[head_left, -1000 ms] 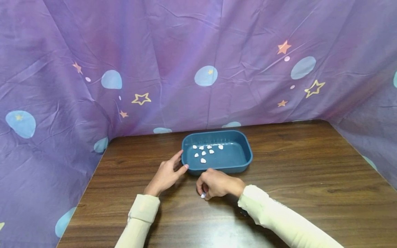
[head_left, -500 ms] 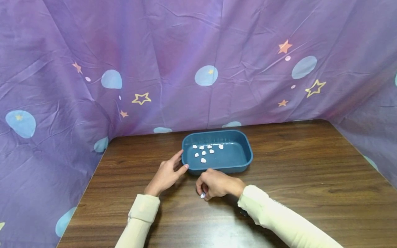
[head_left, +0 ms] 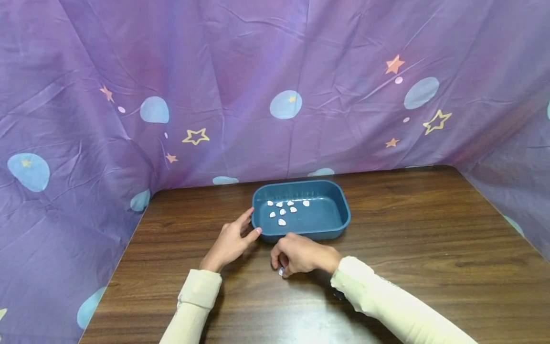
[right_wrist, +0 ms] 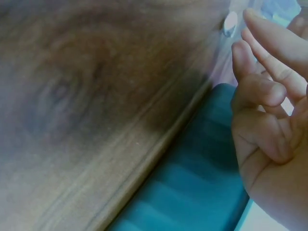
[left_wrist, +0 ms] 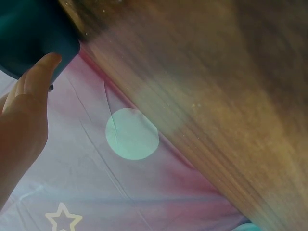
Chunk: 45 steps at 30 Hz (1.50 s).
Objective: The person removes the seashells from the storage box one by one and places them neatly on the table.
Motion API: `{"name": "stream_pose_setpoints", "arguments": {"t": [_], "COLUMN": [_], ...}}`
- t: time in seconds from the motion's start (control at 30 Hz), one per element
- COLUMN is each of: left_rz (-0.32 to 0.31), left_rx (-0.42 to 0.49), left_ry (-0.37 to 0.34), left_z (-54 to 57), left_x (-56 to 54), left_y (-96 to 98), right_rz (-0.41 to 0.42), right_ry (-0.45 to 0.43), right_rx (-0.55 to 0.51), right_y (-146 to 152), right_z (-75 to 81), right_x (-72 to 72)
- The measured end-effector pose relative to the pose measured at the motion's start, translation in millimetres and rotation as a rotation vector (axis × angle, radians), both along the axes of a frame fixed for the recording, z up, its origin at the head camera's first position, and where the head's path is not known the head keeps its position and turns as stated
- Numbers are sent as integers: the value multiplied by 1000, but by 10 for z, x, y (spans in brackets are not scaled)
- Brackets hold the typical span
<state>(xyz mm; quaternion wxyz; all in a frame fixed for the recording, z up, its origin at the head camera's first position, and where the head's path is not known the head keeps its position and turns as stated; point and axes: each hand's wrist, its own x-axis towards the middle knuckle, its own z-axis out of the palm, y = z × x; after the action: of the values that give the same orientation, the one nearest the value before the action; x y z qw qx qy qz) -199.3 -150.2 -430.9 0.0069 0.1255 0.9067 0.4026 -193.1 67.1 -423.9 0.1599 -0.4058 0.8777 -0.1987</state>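
Left hand [head_left: 227,244], fingers extended, touches the tub [head_left: 331,234] at nine o'clock; at six, the right hand [head_left: 298,255] curls over a small piece [right_wrist: 230,23], whether pinching I cannot tell.

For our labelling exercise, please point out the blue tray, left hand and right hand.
Blue tray [head_left: 323,219], head view: bare floor.
Left hand [head_left: 229,242], head view: back of hand.
Right hand [head_left: 301,253], head view: back of hand.

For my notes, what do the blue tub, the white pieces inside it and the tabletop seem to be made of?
Tub: likely plastic, slightly glossy, judging by soft highlights inside.
White pieces: perhaps stone or plastic, being pebble-shaped; too small to tell finish.
Tabletop: wood or wood-look laminate, given its streaky brown grain; bright glare suggests a satin or glossy finish.
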Motion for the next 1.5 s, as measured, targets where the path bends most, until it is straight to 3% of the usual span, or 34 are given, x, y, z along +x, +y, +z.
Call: {"name": "stream_pose_setpoints", "arguments": {"t": [0.47,0.8,1.1,1.27,1.5], "left_rz": [6,1,-2,-10,-18], "left_rx": [-8,7,19,20,24], "left_ry": [14,14,18,11,12], "left_z": [7,4,19,8,0], "left_x": [1,6,7,8,14], "left_y": [-5,-21,-14,-8,7], "right_rz": [18,44,21,-5,-26], "right_ry": [-48,20,72,59,129], "right_rx": [-75,-156,-264,-293,-313], "right_y": [12,32,85,110,146], "right_z": [162,201,268,267,262], "right_x": [-29,-83,-185,-246,-287]}}
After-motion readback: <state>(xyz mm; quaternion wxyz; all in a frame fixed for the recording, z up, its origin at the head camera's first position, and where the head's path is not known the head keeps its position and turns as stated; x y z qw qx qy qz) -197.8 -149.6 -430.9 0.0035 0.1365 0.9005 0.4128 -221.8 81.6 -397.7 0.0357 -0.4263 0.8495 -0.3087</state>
